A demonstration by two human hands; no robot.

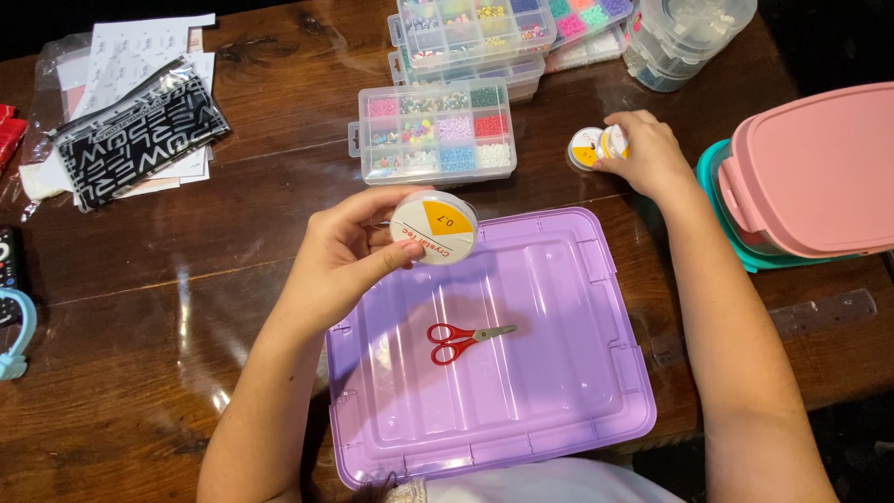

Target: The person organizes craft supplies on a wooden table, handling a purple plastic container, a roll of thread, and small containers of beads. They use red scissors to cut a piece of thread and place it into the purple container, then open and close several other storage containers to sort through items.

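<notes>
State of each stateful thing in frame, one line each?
Left hand: grip closed on a cord spool, held up over the purple lid.
Right hand: on two small spools on the table.
Scissors: shut, lying on the purple lid.
Bead box: closed.
Pink-lidded box: lid on.

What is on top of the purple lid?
Small red scissors lie on the purple lid, closed, touching nothing else. The left hand holds a round spool above the lid's far edge. What lies under the lid is covered.
</notes>
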